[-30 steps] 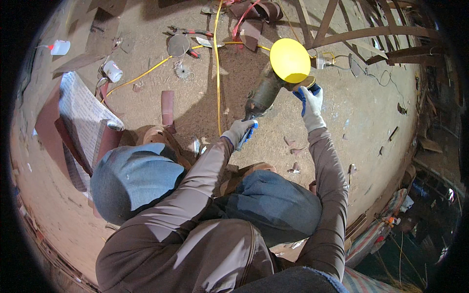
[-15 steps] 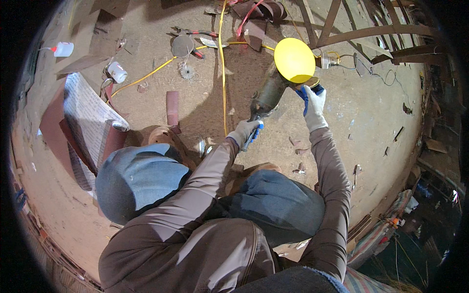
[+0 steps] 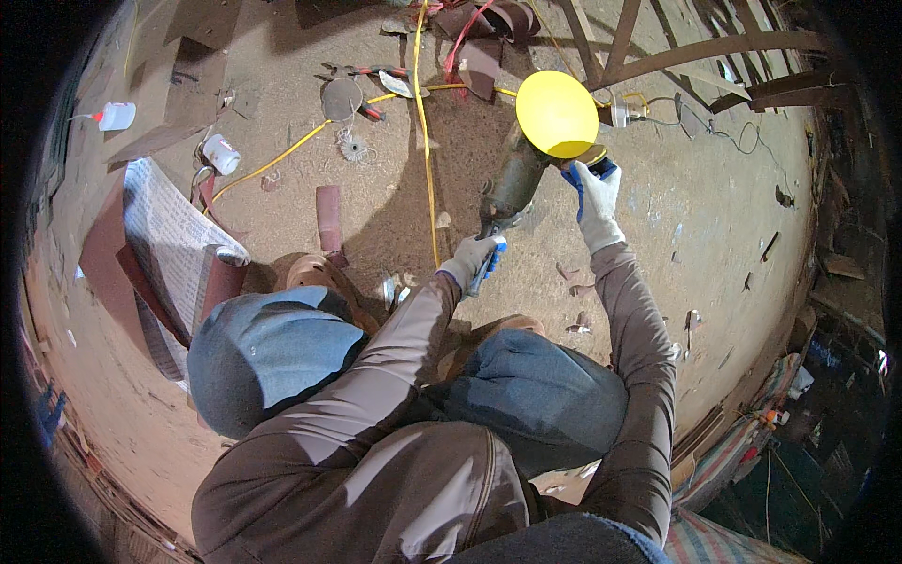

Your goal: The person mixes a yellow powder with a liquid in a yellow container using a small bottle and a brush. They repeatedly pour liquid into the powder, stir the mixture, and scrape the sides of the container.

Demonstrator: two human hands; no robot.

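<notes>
Diagonally up-right, grinder [image 3: 512,183] with yellow disc [image 3: 557,113] topmost, fingers of both hands [image 3: 473,258] [image 3: 596,193] clenched around it.

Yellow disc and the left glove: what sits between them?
In the head view, the grinder's grey-green body spans from the left hand up to the yellow disc.

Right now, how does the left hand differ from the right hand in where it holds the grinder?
The left hand grips the rear body of the grinder, low and near the knees; the right hand is raised higher, at the head, just under the yellow disc. The left arm is bent across the body; the right arm reaches up straighter. Both wear light gloves with blue parts.
</notes>
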